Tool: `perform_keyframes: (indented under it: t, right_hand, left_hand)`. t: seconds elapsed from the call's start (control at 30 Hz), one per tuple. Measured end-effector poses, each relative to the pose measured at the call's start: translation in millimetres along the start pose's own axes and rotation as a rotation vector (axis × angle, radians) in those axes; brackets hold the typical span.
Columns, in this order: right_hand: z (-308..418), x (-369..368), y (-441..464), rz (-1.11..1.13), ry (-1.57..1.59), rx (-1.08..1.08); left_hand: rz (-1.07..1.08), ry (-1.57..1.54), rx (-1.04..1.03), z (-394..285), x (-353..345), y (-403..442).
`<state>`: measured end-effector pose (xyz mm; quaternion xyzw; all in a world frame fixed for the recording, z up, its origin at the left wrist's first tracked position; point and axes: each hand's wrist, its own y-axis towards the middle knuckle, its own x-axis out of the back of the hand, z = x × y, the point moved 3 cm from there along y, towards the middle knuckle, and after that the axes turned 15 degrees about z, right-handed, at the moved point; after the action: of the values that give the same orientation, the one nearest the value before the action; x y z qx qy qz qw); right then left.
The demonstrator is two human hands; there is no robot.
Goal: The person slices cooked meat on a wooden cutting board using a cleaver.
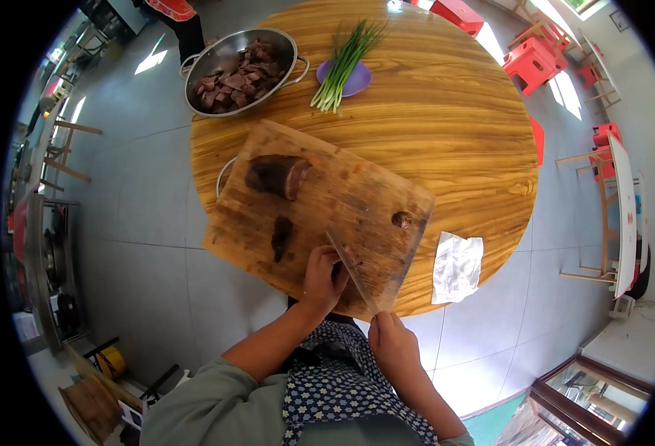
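Note:
My right hand (393,343) grips the handle of a knife (352,270), whose blade slants up and left over the wooden cutting board (365,175). Right beside the blade, my left hand (322,279) curls its fingers on a dark piece of meat, mostly hidden by the hand. A larger chunk of dark meat (275,175) with a reddish cut face lies on the board's upper left. Below it is a thin dark strip of meat (281,236). One small meat piece (401,219) rests near the board's right edge.
A two-handled metal pan (292,63) full of cut meat stands at the table's (446,97) back left. Green onions (346,67) lie across a purple plate (361,82). A white cloth or paper (457,267) is at right. Another person's dark-clothed leg (188,37) shows behind the pan.

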<state>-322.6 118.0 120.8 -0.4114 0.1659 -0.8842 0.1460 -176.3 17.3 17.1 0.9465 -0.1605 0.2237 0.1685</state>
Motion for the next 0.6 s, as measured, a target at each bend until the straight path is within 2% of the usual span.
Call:
perform_keyframes:
  t: [0.1,0.17,0.37,0.6]
  right_hand:
    - [0.5,3.2,-2.8,0.051,0.019,-0.044]
    - [-3.2,5.8,-10.8,0.195,-0.003,-0.174]
    - [7.5,36.3,-32.1,0.308,-0.070,-0.310]
    - [16.8,44.2,-10.1,0.380,-0.109,-0.314]
  left_hand:
    - [-0.008,0.023,-0.016,-1.6,0.2,0.1]
    - [-0.017,0.038,-0.022,-3.2,0.4,1.8]
    - [0.002,0.067,-0.052,7.2,-1.9,-1.2]
    - [0.021,0.040,-0.027,2.7,7.1,4.3]
